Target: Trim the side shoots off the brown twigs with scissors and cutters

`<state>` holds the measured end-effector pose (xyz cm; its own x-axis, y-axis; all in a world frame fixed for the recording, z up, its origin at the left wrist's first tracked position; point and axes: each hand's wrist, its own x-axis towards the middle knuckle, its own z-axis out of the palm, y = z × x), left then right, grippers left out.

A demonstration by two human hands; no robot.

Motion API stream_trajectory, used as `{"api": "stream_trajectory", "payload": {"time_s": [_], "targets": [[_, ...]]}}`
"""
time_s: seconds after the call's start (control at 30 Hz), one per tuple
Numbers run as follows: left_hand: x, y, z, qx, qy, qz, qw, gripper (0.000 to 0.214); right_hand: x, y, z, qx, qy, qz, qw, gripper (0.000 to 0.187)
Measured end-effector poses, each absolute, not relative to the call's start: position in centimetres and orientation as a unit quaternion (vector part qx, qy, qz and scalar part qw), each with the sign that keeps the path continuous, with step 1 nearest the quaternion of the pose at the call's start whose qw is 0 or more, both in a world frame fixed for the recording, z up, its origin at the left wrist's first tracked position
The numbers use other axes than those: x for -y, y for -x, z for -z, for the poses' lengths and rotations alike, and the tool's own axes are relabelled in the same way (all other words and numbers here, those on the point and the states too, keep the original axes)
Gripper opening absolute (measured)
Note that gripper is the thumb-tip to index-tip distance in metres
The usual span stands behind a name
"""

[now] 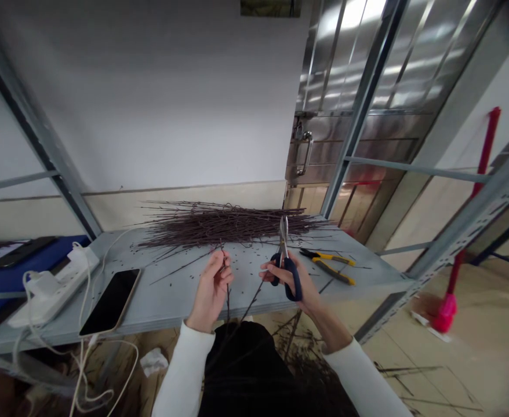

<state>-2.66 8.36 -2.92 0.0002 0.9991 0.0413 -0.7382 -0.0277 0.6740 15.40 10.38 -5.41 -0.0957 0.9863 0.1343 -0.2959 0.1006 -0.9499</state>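
We are pinching a thin dark twig (227,289) in our left hand (211,292), the grip closed on it between thumb and fingertips, and the twig is hanging down past the front edge of the grey metal shelf (171,307). Our right hand (287,278) is gripping a pair of scissors (284,237) by their dark blue handles, its grip closed around them, and the blades are standing upright with their tips pointing towards the back edge of the shelf. A heap of long dark twigs (224,226) is lying along that back edge, just beyond the blade tips, and small dark bits are scattering across the shelf in front of it. Yellow-handled pliers (327,266) are resting just to the right of the scissors. Towards the shelf's left end, a black phone (111,301) is lying near the front edge beside a white power strip (52,286), and white cables (80,370) are trailing down over the front edge. Below the shelf, more dark twigs (300,353) and a crumpled tissue (153,362) are lying on the floor (476,359). Beyond the shelf's back right corner, a steel door (350,145) with a metal handle is standing closed.
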Motion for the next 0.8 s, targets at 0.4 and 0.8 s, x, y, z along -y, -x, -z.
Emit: {"api": "stream_trajectory", "payload": {"time_s": [0.4, 0.8], "targets": [[-8.6, 4.6, 3.6, -0.337, -0.45, -0.62, 0.547, 0.029, -10.7, -14.2, 1.3, 0.547, 0.315, -0.569, 0.527, 0.046], [-7.0, 1.0, 5.0, -0.313, -0.511, -0.543, 0.588, 0.036, -12.2, -13.6, -0.6, 0.599, 0.281, -0.55, 0.511, 0.047]]}}
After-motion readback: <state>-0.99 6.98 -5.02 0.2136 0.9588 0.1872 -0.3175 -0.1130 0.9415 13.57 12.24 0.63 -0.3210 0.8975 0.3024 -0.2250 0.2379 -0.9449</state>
